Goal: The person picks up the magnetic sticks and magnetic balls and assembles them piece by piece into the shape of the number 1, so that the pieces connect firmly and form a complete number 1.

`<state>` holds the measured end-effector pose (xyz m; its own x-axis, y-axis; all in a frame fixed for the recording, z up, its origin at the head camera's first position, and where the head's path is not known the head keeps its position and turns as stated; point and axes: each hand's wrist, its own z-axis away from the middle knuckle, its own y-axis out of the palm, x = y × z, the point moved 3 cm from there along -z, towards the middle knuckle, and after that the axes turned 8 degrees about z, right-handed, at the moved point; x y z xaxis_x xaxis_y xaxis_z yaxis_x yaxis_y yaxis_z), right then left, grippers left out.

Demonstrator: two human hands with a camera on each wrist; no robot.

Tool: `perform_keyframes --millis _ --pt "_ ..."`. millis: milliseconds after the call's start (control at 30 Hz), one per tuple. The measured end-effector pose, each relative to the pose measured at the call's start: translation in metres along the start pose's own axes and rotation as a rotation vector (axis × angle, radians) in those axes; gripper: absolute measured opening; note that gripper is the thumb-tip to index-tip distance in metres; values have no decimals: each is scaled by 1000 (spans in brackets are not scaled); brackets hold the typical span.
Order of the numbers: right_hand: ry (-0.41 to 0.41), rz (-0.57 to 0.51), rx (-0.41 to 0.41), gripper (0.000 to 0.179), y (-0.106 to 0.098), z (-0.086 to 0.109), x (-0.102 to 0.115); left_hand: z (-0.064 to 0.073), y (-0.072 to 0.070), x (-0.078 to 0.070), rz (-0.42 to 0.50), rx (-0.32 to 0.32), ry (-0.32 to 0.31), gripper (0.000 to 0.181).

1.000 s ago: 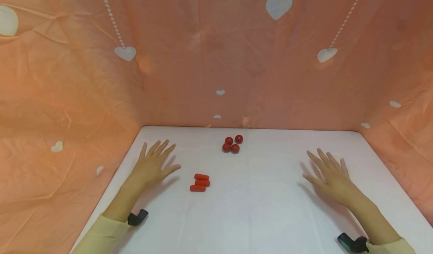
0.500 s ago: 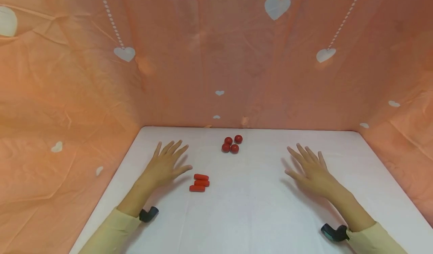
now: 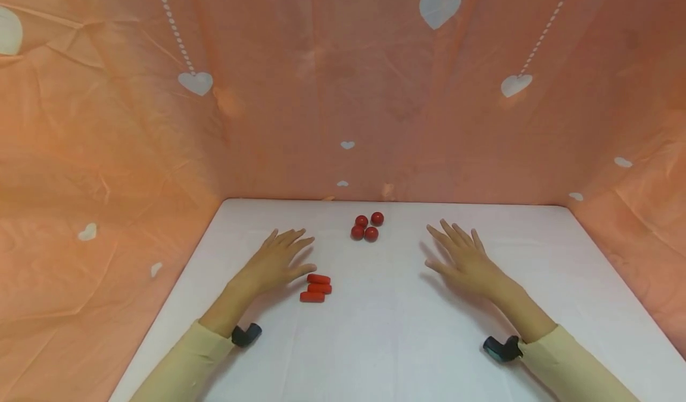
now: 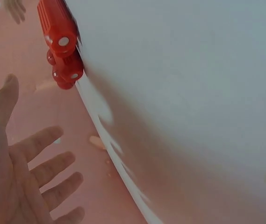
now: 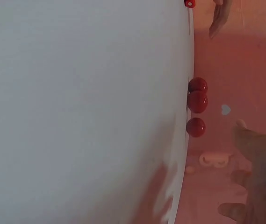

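I see both hands spread and holding nothing: the left hand [image 3: 278, 259] has its thumb just beside the three short, red, plastic-looking cylinders [image 3: 319, 289] lying side by side on the white surface [image 3: 386, 354], though from overhead I can't judge its height above them. A low sweep of that thumb could knock the row askew. The right hand [image 3: 465, 264] is apart from the four glossy, dark red balls [image 3: 370, 231], which I'd expect to roll if its fingertips brush them.

Plain pale yellow sleeves [image 3: 184, 363] are worn with two small, bent black wrist devices [image 3: 502, 349].
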<state>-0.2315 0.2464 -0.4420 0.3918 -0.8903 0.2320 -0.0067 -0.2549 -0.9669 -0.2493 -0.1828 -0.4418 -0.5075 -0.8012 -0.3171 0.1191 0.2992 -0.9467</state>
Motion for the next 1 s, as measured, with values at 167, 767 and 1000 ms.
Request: perform_keyframes --millis 167,767,1000 --pt "-21 -16 13 79 5 -12 7 -2 1 -6 41 45 8 69" --pt "-64 -61 37 80 20 -45 29 -7 8 -20 168 166 -22 49" --pt "-71 -111 27 76 24 -55 35 -9 12 -22 169 180 -4 43"
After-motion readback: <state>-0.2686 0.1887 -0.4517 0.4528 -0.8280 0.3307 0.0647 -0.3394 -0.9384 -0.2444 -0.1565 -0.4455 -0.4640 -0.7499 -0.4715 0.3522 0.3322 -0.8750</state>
